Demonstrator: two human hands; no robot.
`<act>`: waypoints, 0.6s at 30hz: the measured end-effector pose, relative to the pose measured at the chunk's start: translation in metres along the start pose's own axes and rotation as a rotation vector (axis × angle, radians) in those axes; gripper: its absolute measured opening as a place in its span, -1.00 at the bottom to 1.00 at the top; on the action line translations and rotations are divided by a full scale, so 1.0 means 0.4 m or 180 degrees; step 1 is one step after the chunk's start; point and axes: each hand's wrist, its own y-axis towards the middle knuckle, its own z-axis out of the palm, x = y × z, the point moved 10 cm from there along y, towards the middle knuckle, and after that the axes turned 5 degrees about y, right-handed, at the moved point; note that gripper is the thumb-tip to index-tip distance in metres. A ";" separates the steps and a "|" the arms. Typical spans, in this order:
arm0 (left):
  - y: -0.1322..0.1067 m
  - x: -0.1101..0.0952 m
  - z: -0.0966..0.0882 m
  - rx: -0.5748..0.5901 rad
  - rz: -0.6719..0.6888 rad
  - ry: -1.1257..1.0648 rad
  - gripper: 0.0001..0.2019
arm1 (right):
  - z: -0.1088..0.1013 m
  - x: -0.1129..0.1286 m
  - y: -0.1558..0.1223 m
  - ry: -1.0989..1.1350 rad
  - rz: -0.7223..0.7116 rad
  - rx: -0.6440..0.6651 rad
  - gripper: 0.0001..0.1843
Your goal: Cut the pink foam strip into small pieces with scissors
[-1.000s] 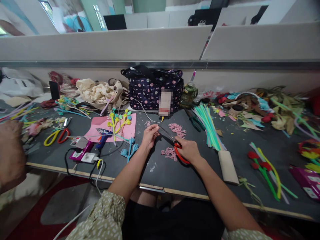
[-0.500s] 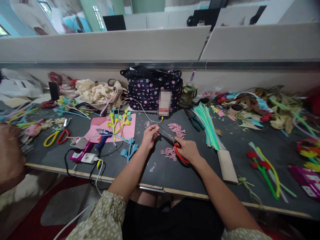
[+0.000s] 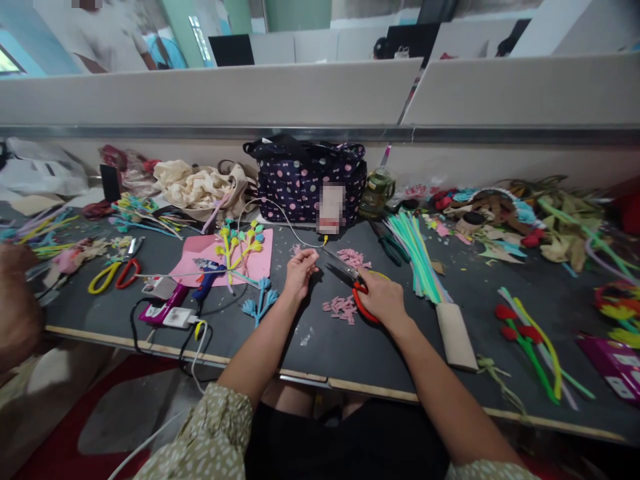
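Note:
My right hand is closed around the handles of a pair of scissors with a red grip. The blades are parted and point up and left toward my left hand. The fingertips of that left hand are pinched together; what sits between them is too small to make out. Small cut pink pieces lie in a heap under the scissors. A second heap of pink pieces lies just beyond the blades, and a few pink bits are behind my left fingertips.
Left of my arm are blue pipe-cleaner stems, a pink sheet, a glue gun and a power strip. A dark patterned bag stands behind. On the right lies a pipe-cleaner bundle. Another person's arm is at far left.
The scissor blades, nearly closed before, are now spread apart, and my right hand has shifted slightly right. My left hand stays pinched in about the same place.

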 end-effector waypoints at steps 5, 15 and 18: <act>-0.020 -0.041 0.025 0.0120 0.0487 0.0540 -0.71 | 0.005 -0.007 0.001 -0.0079 0.0039 -0.0064 -0.51; -0.009 -0.035 0.000 -0.0073 0.0526 0.0900 -0.52 | 0.008 -0.008 0.002 -0.0067 -0.0027 -0.0082 -0.50; 0.000 -0.033 -0.030 -0.0329 0.0463 0.0741 -0.51 | 0.010 -0.016 0.003 -0.0009 0.0050 -0.0112 -0.48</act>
